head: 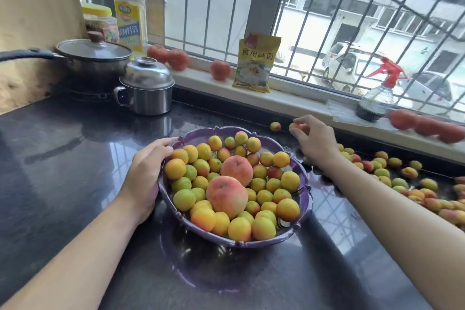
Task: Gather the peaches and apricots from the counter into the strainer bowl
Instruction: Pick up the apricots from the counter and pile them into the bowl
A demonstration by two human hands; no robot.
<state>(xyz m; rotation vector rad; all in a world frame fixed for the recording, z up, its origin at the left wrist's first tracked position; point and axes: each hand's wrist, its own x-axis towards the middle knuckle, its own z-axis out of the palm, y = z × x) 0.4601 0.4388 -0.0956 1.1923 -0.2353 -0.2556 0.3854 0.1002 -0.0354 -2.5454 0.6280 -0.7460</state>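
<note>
Steadying the purple strainer bowl (305,184), our left hand (146,173) curls its fingers over the rim. Our right hand (315,141) pinches an apricot (295,126) on the counter (63,158).

The desk (63,158) is dark polished stone, glossy enough to mirror the window bars. The bowl (305,178) looks like shiny purple plastic. The peaches (226,196) have matt, velvety skin. The mug (148,93) and pot (93,60) are bright metal; the pouch (256,63) is glossy plastic film.
</note>
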